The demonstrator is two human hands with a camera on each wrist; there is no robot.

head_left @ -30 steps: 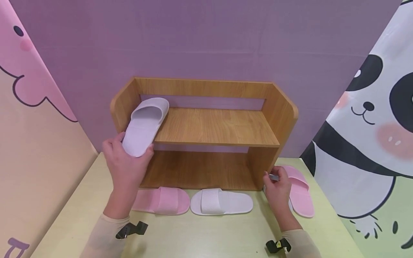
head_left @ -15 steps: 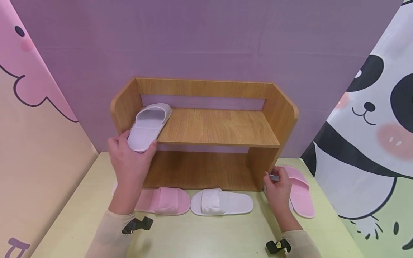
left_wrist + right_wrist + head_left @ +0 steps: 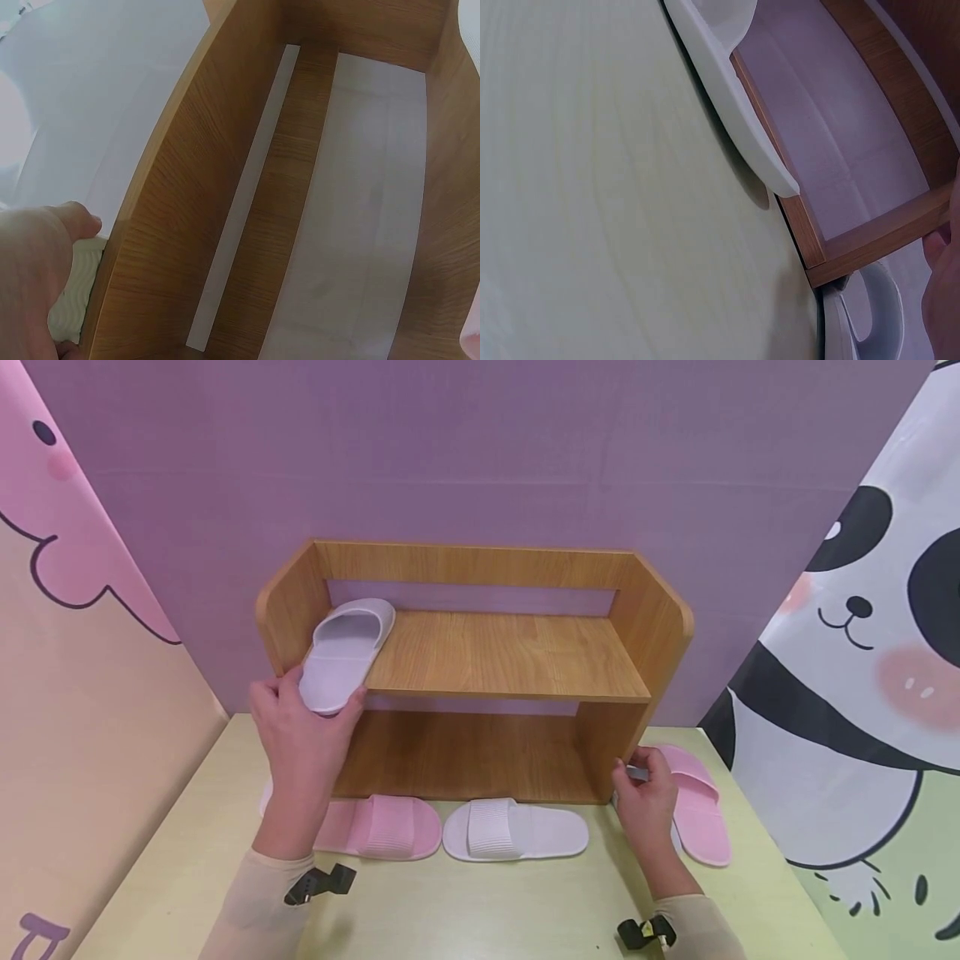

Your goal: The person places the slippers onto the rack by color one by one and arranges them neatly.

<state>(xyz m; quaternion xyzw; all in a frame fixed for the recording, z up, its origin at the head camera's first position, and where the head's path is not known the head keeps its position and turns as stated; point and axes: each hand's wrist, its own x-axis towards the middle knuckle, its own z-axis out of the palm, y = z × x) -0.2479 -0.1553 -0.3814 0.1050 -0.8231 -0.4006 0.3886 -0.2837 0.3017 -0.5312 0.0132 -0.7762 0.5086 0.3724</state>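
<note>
My left hand grips the heel end of a pale lavender slipper, thumb on its right side and fingers on its left. That slipper lies at the left end of the upper tier of a two-tier wooden shelf, strap toward the back. In the left wrist view, the slipper's wavy sole shows beside the side panel. My right hand pinches the front edge of the shelf's right side panel. The right wrist view catches only part of this hand at the panel.
A pink slipper and a white slipper lie in front of the shelf. Another pink slipper lies right of it, with a greyish slipper partly hidden near my right hand. A purple backdrop stands behind.
My left hand has moved slightly right and forward, lowering the lavender slipper onto the upper tier; over the last half second it hardly moves. My right hand has stayed in place.
</note>
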